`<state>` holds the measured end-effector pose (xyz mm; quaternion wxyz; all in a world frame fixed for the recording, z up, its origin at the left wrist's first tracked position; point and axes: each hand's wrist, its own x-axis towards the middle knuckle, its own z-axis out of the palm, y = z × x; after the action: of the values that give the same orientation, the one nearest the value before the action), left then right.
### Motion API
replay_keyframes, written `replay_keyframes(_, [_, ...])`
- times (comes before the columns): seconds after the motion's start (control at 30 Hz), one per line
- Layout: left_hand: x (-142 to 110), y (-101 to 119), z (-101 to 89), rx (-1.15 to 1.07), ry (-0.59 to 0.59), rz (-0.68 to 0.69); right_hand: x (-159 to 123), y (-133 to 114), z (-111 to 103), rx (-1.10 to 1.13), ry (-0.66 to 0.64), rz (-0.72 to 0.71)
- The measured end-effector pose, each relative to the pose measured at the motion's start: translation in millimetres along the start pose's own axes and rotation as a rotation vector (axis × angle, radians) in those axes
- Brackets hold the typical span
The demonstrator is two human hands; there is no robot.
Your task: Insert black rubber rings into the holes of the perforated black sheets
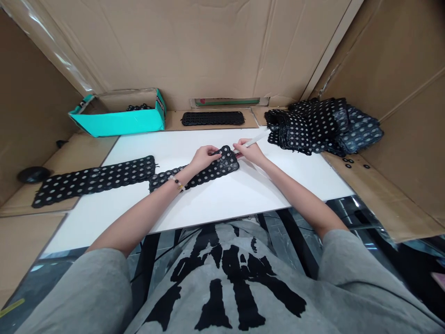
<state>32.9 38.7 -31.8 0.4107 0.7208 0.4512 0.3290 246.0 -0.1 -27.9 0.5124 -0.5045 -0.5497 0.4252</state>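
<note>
My left hand (202, 158) pinches the upper edge of a black perforated strip (217, 172) near its right end. Rows of round pale spots cover the strip, which lies slanted on the white board (243, 199); my left wrist hides part of it. In my right hand (251, 152) is a slim white pen-like stick (259, 138), its back end pointing up and right. The stick's front end is at the strip's right end, but its tip is too small to make out. Another spotted black strip (97, 178) lies to the left, meeting the first one's left end.
A thick pile of spotted black strips (313, 125) stands back right, with several small black rings (348, 162) beside it. At the back are a turquoise box (118, 121) holding black pieces and a flat black strip (212, 118). A dark round object (34, 175) sits far left. Cardboard walls (208, 51) enclose the board.
</note>
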Motion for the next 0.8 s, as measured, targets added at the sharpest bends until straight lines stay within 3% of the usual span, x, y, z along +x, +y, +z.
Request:
replay_keyframes(0.1, [0.0,-2.2,2.9,0.006,-0.002,0.034,1.6,1.3,3.0,0.06,-0.021,-0.006])
replay_keyframes(0.23, [-0.6,-0.8,4.2,-0.04,-0.061,0.07,-1.8,3.6,11.8,-0.03,-0.007,-0.095])
replay_keyframes(0.53, [-2.5,1.2,2.2,-0.132,-0.178,0.046,-8.1,0.1,16.2,-0.09,0.014,-0.155])
replay_keyframes(0.8, [-2.2,2.3,-0.2,-0.135,-0.278,-0.009,-12.2,-0.2,20.5,-0.309,0.011,-0.232])
